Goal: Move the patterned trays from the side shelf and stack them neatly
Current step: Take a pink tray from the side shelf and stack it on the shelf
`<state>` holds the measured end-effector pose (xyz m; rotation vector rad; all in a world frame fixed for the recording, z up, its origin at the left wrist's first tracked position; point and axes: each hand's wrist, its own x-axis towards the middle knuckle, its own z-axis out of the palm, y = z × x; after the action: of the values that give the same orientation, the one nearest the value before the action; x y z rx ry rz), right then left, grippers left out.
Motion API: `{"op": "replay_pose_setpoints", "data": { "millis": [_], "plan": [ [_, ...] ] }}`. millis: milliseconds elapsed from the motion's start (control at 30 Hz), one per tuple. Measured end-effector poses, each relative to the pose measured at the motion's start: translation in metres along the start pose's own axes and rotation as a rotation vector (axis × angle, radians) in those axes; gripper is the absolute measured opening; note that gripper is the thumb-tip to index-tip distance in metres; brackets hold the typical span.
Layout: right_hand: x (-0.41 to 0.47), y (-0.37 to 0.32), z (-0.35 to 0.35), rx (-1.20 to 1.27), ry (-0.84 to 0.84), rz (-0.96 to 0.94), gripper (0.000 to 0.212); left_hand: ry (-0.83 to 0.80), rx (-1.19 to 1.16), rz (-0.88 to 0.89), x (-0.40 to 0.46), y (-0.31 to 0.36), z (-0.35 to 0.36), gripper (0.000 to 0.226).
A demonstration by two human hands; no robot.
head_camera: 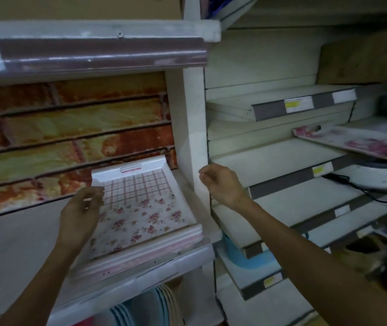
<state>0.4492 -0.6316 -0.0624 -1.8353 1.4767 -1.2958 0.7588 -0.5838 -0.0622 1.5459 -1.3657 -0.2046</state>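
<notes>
Left hand (80,216) raised with bare forearm, fingers loosely curled and holding nothing, right hand (220,182) raised alongside, fingers relaxed, likewise unladen

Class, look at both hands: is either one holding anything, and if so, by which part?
Nothing is held. The left hand hovers at the tray stack's left edge; the right hand is empty.

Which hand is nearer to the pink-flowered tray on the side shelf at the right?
The right hand. It hangs open beside the white post, left of and below the pink-flowered tray. The left hand is farther left, at the stack of floral checked trays.
</notes>
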Motion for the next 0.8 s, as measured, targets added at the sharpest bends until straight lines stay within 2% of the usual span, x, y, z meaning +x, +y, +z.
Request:
{"op": "replay_pose_setpoints", "data": {
  "millis": [167, 400, 800],
  "plan": [
    [-0.007, 0.005, -0.070, 0.009, 0.126, -0.095, 0.012, -0.125, -0.235, 0.032, -0.022, 0.056, 0.043, 0.020],
    [-0.027, 0.037, -0.173, -0.017, 0.187, -0.088, 0.015, -0.283, -0.464, 0.028, -0.032, 0.136, 0.131, 0.017],
    [-0.066, 0.116, -0.322, -0.076, 0.301, -0.026, 0.010, -0.519, -0.694, -0.125, -0.062, 0.272, 0.301, 0.017]
  ]
}}
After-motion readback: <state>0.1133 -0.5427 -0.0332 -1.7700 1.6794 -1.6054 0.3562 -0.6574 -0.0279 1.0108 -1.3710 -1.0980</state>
